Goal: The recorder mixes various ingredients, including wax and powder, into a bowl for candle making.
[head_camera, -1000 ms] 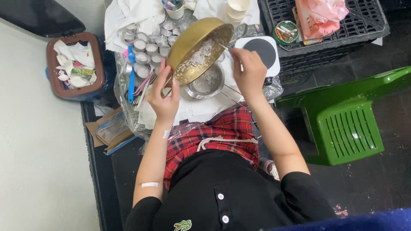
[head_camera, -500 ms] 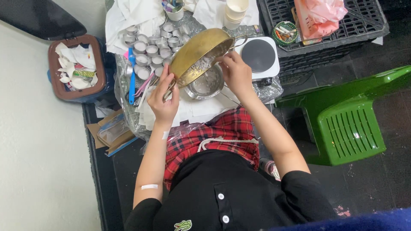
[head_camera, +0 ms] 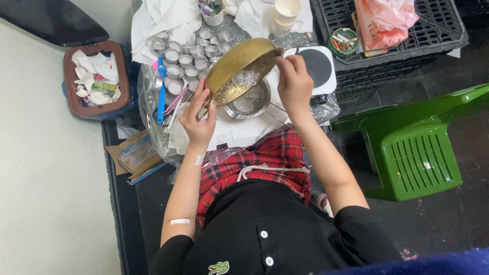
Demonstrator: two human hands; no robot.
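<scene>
My left hand (head_camera: 197, 118) grips the handle of a brass-coloured pan (head_camera: 239, 69) and holds it tilted steeply over a small steel pot (head_camera: 250, 102). White flakes cling inside the pan and lie in the pot. My right hand (head_camera: 294, 84) is at the pan's right rim, fingers closed as if on a thin tool; what it holds is hidden. Both work over a low table covered in white paper (head_camera: 234, 133) and plastic sheet.
Several small metal cups (head_camera: 178, 56) and a blue tool (head_camera: 161, 91) lie left of the pan. A white hot plate (head_camera: 321, 69) is at right, paper cups (head_camera: 285, 15) behind. A bin of waste paper (head_camera: 97, 81), a black crate (head_camera: 438, 35) and a green stool (head_camera: 412, 147) surround me.
The pan has tipped further toward upright and shifted slightly right over the pot. My right hand moved up to its rim.
</scene>
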